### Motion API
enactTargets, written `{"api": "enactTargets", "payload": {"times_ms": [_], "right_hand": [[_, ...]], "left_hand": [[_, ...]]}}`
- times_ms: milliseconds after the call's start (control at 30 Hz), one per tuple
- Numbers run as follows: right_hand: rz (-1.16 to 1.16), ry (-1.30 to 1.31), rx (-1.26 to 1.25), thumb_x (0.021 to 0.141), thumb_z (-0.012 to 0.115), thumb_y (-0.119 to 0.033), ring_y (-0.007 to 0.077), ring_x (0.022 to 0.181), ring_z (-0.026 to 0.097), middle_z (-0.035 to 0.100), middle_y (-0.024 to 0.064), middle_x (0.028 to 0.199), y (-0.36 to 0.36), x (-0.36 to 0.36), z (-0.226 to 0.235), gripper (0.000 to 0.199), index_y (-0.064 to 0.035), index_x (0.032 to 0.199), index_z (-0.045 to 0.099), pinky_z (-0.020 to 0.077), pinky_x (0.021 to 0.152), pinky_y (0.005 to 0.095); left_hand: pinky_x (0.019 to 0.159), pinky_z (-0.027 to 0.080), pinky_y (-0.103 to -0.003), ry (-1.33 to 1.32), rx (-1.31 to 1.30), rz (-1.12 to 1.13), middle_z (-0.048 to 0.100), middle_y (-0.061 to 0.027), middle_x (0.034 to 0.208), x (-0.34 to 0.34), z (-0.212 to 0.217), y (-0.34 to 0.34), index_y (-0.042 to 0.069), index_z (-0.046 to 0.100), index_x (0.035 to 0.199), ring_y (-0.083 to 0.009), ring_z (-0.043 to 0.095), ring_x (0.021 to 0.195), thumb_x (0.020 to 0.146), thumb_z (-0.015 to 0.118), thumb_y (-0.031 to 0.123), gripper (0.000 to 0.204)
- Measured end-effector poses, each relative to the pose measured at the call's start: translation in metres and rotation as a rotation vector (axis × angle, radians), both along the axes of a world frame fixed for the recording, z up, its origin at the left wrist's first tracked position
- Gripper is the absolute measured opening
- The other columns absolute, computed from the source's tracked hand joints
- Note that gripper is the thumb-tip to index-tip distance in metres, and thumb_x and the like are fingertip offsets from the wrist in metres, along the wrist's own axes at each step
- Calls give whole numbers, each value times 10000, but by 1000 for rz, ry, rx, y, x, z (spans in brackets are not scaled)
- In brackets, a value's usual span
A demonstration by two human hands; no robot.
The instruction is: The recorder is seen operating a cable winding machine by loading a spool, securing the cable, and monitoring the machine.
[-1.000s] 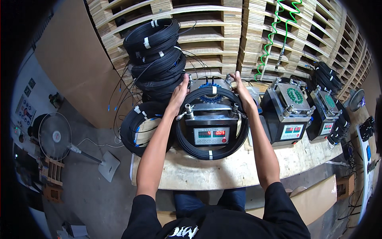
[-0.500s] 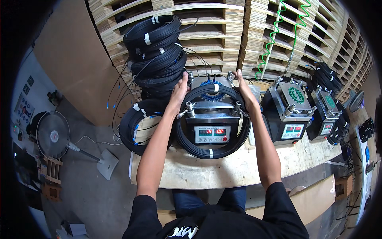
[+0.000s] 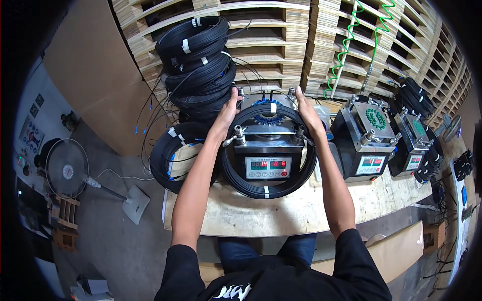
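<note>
A polishing machine [image 3: 268,149] with a lit red-and-green display stands in front of me, a ring of blue connectors [image 3: 269,119] on its top. A black cable coil [image 3: 266,192], bound with white tape, hangs round its front and leans on it. My left hand [image 3: 227,116] lies along the machine's left side by the rear post, its visible digits stretched upward. On the opposite side, my right hand [image 3: 307,114] is placed likewise, thumb straight beside the other rear post. Both hands are at the coil's upper sides; their other fingers are partly hidden behind the machine.
A tall stack of black cable coils [image 3: 193,65] rises at the back left; another coil [image 3: 159,160] lies before it. Two similar machines [image 3: 362,143] [image 3: 412,145] stand to the right on the wooden table [image 3: 241,215]. Pallets [image 3: 271,30] line the back; a fan [image 3: 67,171] stands left.
The figures on the machine's display have changed. My hands and the coil have stayed almost in place.
</note>
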State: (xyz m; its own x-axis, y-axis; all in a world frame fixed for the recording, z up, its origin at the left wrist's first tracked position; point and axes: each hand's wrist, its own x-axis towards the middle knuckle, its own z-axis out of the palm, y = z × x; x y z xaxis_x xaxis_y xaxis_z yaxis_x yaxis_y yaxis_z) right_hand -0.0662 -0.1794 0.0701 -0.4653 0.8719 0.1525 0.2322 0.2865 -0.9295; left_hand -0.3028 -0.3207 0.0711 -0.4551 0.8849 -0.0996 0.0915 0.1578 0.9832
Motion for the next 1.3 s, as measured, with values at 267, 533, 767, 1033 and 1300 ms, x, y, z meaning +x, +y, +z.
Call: {"api": "enactTargets", "payload": {"times_ms": [267,533,767,1033,1300], "right_hand": [[76,158,-183,959,341,-754,327,1376,429,405,180,1547,-5,8,6,847,-116,1503,463,313,1145,409],[21,174,-206,931,345,-793,318,1308,485,481,213,1469,9,10,-9,886,-124,1498,472,359,1109,408],[0,94,-102,979,346,-725,274,1366,447,492,173,1485,-2,9,1,847,-37,1441,523,294,1145,347],[144,95,-17,1035,374,-600,244,1481,322,410,141,1569,24,1,-1,748,-17,1501,425,238,1186,337],[26,-38,241,1013,406,-608,391,1333,512,540,302,1394,52,-27,-19,785,58,1426,457,381,1105,392]], "left_hand": [[1092,362,-482,-10,-43,19,515,-265,1330,6,11,-9,137,403,1539,-357,487,1267,806,327,928,1081],[1137,311,-497,11,-25,-3,466,-303,1414,9,12,-7,139,331,1572,-394,452,1334,778,304,956,1139],[1004,401,-360,-1,13,64,599,-162,1232,2,-4,3,16,505,1442,-210,539,1012,918,331,817,974],[702,445,-308,134,-70,15,571,-47,936,16,31,9,53,544,1324,-141,493,753,981,418,687,732],[937,465,-401,269,23,69,594,-180,1252,-5,2,42,37,248,1562,-264,593,1024,936,426,744,961]]}}
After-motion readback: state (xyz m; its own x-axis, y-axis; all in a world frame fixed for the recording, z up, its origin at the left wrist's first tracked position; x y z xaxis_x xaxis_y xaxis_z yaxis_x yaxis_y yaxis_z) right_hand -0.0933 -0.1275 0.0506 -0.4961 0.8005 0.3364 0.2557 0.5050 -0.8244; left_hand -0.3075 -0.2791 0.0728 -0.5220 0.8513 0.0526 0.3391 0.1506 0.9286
